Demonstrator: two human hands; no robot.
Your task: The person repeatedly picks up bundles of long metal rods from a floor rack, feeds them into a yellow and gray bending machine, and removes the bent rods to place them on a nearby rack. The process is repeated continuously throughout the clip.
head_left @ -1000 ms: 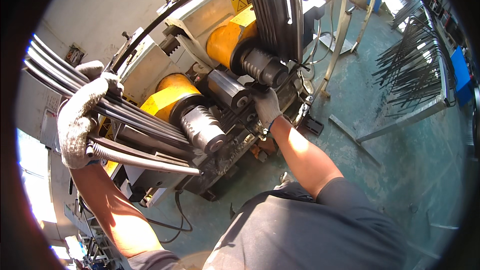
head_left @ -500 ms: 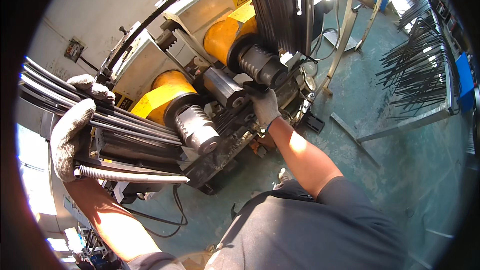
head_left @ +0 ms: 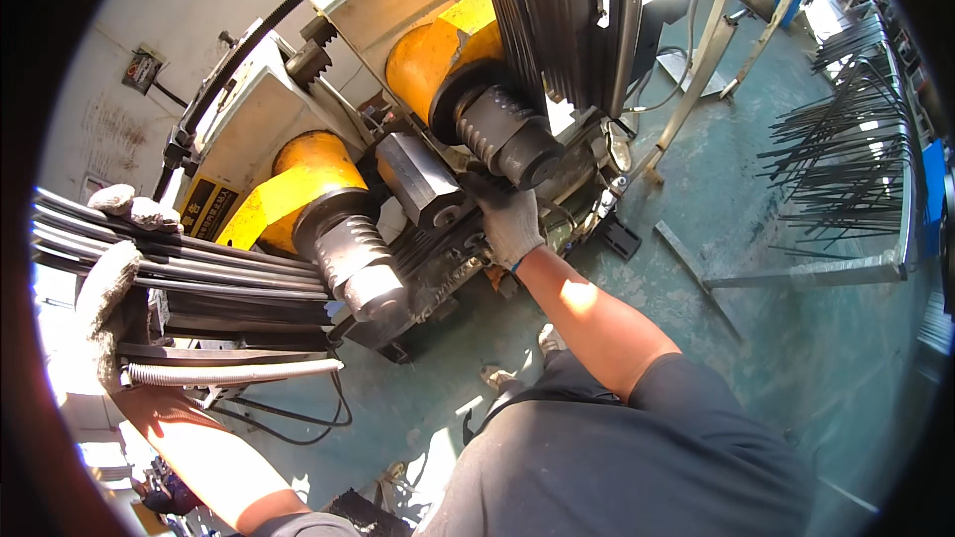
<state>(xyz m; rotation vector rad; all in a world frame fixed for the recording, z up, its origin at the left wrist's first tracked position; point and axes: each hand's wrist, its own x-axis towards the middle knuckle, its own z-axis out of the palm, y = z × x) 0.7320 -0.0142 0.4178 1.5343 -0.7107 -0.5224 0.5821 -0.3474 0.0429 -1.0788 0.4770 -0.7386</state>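
Note:
At the far left, my left hand (head_left: 105, 286), in a pale knit glove, wraps round a bundle of long dark metal strips (head_left: 224, 267). The strips run right, behind the lower grooved roller (head_left: 360, 257) of a machine. My right hand (head_left: 513, 225), gloved with dark fingertips, is at the machine's middle, close to the end of a dark hexagonal block (head_left: 416, 179). Its fingers curl in beneath the upper grooved roller (head_left: 509, 139), and what they grip is hidden. Below my left hand, a ribbed pale hose (head_left: 234, 372) lies along a dark bar.
Yellow housings (head_left: 316, 177) carry the rollers. More dark strips (head_left: 562, 20) stand upright at the top. A metal rack (head_left: 816, 272) holds many thin dark rods (head_left: 846, 149) at the right. A loose metal bar (head_left: 686, 264) and black cables (head_left: 288, 426) lie low on the floor.
The whole view has shifted, so the machine sits farther left and lower. My left hand still wraps the strips, and my right hand stays by the block.

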